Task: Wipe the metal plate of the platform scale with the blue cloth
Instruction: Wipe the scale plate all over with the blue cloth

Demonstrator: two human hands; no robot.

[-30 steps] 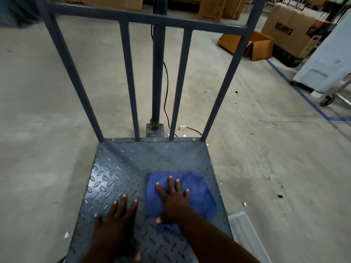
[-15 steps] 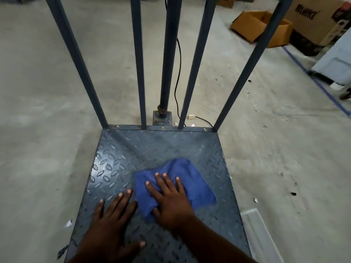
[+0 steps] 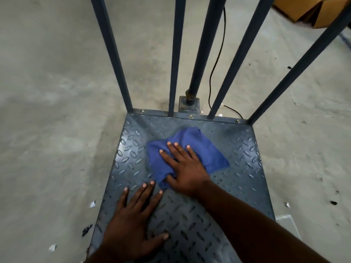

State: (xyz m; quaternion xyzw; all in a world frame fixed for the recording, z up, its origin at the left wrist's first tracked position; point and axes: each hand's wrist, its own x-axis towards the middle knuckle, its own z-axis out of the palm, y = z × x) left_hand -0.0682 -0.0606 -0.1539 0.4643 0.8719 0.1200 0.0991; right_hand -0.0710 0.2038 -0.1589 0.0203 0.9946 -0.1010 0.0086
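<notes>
My right hand (image 3: 185, 168) lies flat on the blue cloth (image 3: 191, 150), fingers straight and spread, pressing it down, not clenched round it. Fingertips (image 3: 175, 144) sit near the cloth's middle; the thumb runs along its near-left fold. Cloth is bunched, spilling out past the fingertips toward the far edge and out right of the palm.

My left hand (image 3: 133, 223) is just near-left of the right one, palm down on bare plate, fingers straight and splayed, holding nothing. Its fingertips (image 3: 151, 183) end right beside the cloth's near corner; can't tell if they touch it.

Under both hands: metal plate (image 3: 245, 168) of the scale, grey-blue, raised diamond tread. Cloth sits on the far half, roughly centred, short of the back edge.

Beyond the fingertips, along that back edge: bolted strip, then the guard rail bars (image 3: 175, 59) rising out of frame. Round post (image 3: 202, 54) behind them on a small base bracket (image 3: 189, 106). Black cable (image 3: 217, 63) runs down beside the post and off to the right across the floor.

Further out: concrete floor (image 3: 57, 92) all round, white paper scraps left of my left hand, dark specks to the right. Cardboard box (image 3: 311, 12) at far right. A pale flat piece (image 3: 286, 223) pokes out by the plate's near-right edge, right of my right forearm; can't tell what it is.
</notes>
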